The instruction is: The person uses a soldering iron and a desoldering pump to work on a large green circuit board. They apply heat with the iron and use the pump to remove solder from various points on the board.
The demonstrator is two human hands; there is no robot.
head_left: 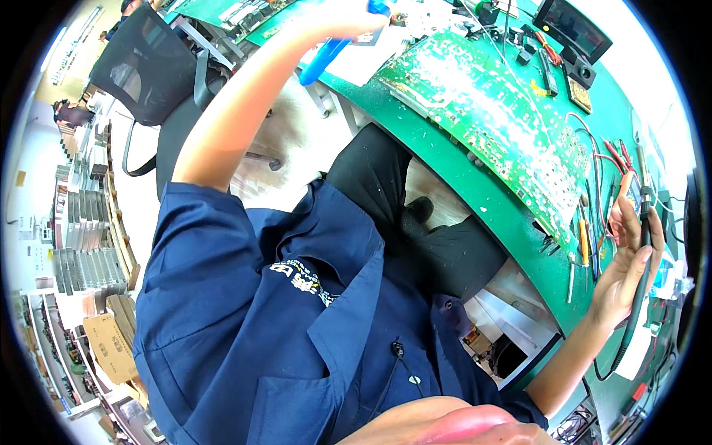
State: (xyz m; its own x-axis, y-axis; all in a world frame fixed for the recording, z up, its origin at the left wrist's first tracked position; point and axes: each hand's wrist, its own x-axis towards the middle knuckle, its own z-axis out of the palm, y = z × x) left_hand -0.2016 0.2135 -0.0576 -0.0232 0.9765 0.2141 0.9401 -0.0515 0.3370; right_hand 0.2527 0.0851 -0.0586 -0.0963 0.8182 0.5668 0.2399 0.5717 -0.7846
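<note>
My left hand (352, 21) reaches over the far left of the bench, washed out by glare. Its fingers are closed around a blue, tube-shaped solder sucker (323, 62), whose lower end sticks out below the hand. At the right, my right hand (630, 259) grips a soldering iron (646, 204) with its tip pointing up and away and a thick black cord hanging down past the wrist. Between the hands lies a large green circuit board (489, 111) studded with bright solder joints. Neither hand touches it.
The green bench (530, 274) has screwdrivers (584, 241) and red-and-black leads (617, 154) near my right hand. A small black screen (572, 30) stands behind the board, beside a cleaning sponge holder (578, 95). White paper (363, 59) lies under my left hand. A black chair (144, 70) is at the left.
</note>
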